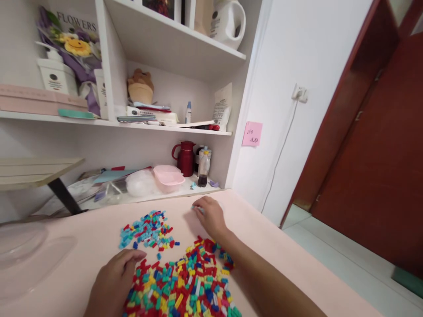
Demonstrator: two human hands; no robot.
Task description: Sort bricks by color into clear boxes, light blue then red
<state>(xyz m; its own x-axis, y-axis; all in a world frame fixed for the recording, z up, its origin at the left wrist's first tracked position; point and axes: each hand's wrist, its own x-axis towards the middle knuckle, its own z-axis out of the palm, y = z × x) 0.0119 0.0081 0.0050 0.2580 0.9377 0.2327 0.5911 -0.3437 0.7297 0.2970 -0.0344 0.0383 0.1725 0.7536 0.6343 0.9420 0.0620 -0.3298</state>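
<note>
A large pile of small colourful building bricks lies on the pink table in front of me, red, yellow, green, blue and white. Beyond it spreads a smaller heap of bricks, mostly light blue. My right hand is past the large pile, right of the smaller heap, its fingertips pinched on a small light-blue brick. At the large pile's left edge rests my left hand, fingers loosely bent and thumb apart from the forefinger. No brick shows in it; its palm side is hidden.
Clear plastic containers stand at the table's left side. Behind the table, a shelf holds a pink plastic tub, a red jug and a bottle of dark liquid. A wooden ledge juts in from the left.
</note>
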